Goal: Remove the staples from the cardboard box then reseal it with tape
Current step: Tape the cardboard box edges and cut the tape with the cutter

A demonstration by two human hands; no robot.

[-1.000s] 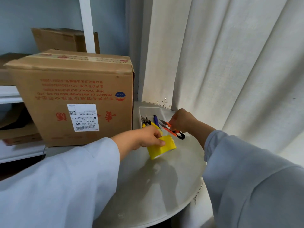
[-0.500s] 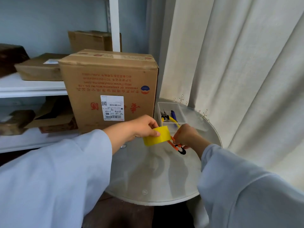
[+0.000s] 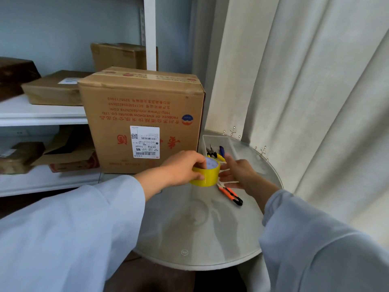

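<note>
A brown cardboard box (image 3: 143,114) with red print and a white label stands on the round table's left back part, its top flaps closed. My left hand (image 3: 181,168) grips a yellow tape roll (image 3: 207,175) just above the table in front of the box. My right hand (image 3: 237,170) is open beside the roll, fingers spread, touching its right side. Orange-handled snips (image 3: 230,192) lie flat on the table under my right wrist.
A clear tray (image 3: 212,140) holding pliers (image 3: 211,152) and a blue-handled tool (image 3: 221,150) sits behind the hands. White curtains (image 3: 305,102) hang close on the right. White shelves (image 3: 42,114) with several cardboard boxes stand left. The round table's front edge (image 3: 200,264) is near me.
My right hand has let go of the orange snips, which now lie on the table, and has opened beside the tape roll. The left hand lifted the roll slightly.
</note>
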